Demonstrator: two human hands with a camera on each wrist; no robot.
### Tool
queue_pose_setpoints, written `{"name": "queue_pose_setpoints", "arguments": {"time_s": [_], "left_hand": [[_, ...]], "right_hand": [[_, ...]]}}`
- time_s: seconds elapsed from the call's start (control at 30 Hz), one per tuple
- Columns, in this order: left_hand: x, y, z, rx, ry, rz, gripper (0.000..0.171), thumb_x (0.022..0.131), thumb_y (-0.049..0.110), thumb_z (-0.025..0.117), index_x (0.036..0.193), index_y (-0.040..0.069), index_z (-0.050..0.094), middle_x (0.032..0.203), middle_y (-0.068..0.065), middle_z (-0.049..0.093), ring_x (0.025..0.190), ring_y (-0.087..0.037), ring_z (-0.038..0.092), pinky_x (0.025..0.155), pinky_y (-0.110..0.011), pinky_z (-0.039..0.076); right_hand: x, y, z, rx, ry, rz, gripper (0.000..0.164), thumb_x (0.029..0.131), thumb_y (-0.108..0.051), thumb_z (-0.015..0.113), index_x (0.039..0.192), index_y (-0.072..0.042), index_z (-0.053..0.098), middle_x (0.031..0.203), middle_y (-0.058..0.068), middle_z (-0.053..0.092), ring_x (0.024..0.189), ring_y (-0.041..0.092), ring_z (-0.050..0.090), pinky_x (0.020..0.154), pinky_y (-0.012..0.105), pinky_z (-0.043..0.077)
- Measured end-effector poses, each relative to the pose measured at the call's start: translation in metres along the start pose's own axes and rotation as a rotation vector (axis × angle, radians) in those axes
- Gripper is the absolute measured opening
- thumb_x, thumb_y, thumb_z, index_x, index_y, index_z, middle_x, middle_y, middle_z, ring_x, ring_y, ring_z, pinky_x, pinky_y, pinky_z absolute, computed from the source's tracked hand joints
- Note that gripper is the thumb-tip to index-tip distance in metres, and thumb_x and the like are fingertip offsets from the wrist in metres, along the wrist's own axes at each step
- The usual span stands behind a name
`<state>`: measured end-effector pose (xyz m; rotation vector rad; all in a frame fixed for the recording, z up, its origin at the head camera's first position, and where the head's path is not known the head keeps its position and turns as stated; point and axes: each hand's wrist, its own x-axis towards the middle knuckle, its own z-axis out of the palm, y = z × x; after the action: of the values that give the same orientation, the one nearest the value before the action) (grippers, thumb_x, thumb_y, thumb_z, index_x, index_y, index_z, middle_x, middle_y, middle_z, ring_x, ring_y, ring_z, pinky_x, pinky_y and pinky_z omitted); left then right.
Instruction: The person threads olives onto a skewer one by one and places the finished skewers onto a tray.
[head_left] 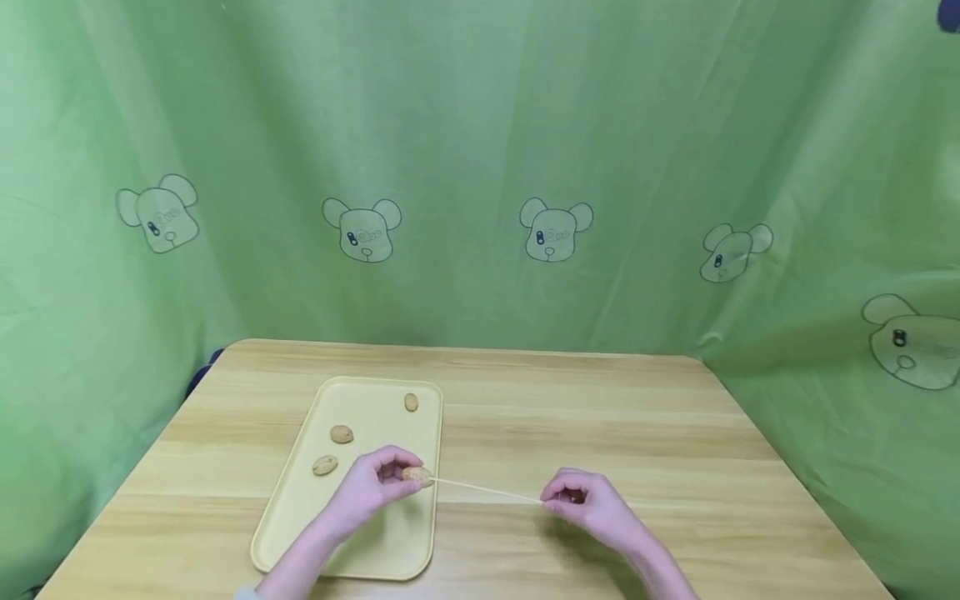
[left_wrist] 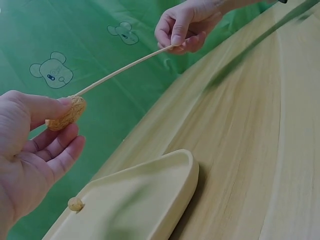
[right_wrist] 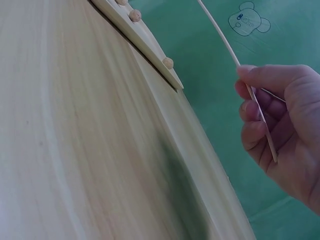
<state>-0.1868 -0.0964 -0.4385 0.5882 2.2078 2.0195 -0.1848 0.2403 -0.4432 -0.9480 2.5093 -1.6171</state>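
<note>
My left hand (head_left: pixel 369 486) pinches a tan, wrinkled-shelled nut that looks like a walnut (left_wrist: pixel 70 113) between thumb and fingers, above the right side of a cream tray (head_left: pixel 390 558). To its right, my right hand (head_left: pixel 588 502) pinches a thin wooden stick (head_left: pixel 487 489). One end of the stick meets the walnut; whether it enters the shell cannot be told. In the right wrist view the stick's other end lies against the palm, and another thin pale strip (right_wrist: pixel 272 95) shows behind the thumb.
On the tray lie three more nuts: two at the left (head_left: pixel 341 434) (head_left: pixel 325 465) and a smaller one (head_left: pixel 411 402) at the far right corner. The wooden table (head_left: pixel 600 417) extends right of the tray. A green curtain (head_left: pixel 465 125) with bear outlines hangs behind.
</note>
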Motion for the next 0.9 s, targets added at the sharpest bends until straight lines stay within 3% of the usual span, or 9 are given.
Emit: {"name": "queue_pose_setpoints", "arguments": {"time_s": [0.27,0.53,0.7,0.9], "left_hand": [[-0.001,0.006,0.000,-0.022,0.000,-0.022,0.033,0.078,0.001,0.069,0.105,-0.012,0.056,0.090,-0.011,0.058,0.077,-0.010,0.053,0.068,-0.019,0.049],[-0.001,0.009,-0.002,-0.063,0.032,-0.029,0.033,0.079,0.000,0.068,0.106,-0.013,0.055,0.085,-0.005,0.054,0.075,-0.009,0.051,0.066,-0.018,0.047],[0.000,0.009,0.001,-0.087,0.036,-0.024,0.035,0.079,0.001,0.069,0.107,-0.014,0.054,0.088,-0.008,0.056,0.076,-0.009,0.052,0.067,-0.018,0.048],[0.001,0.011,0.005,-0.122,0.036,-0.025,0.041,0.078,-0.001,0.068,0.111,-0.016,0.050,0.091,-0.008,0.057,0.078,-0.008,0.054,0.070,-0.018,0.049]], "right_hand": [[-0.003,-0.004,-0.007,0.059,-0.023,0.077,0.017,0.083,-0.004,0.065,0.099,0.003,0.064,0.081,0.005,0.058,0.071,0.008,0.051,0.057,0.021,0.047],[-0.007,-0.006,-0.014,0.106,0.018,0.128,0.016,0.083,-0.004,0.065,0.098,0.003,0.064,0.080,-0.004,0.058,0.066,0.003,0.049,0.052,0.019,0.045],[-0.008,-0.011,-0.015,0.136,0.021,0.125,0.018,0.085,-0.004,0.063,0.097,0.010,0.059,0.075,-0.005,0.054,0.056,0.000,0.042,0.040,0.018,0.036],[-0.009,-0.011,-0.015,0.158,0.047,0.064,0.017,0.084,0.000,0.061,0.094,0.013,0.057,0.076,-0.005,0.055,0.059,0.002,0.048,0.046,0.027,0.045]]}}
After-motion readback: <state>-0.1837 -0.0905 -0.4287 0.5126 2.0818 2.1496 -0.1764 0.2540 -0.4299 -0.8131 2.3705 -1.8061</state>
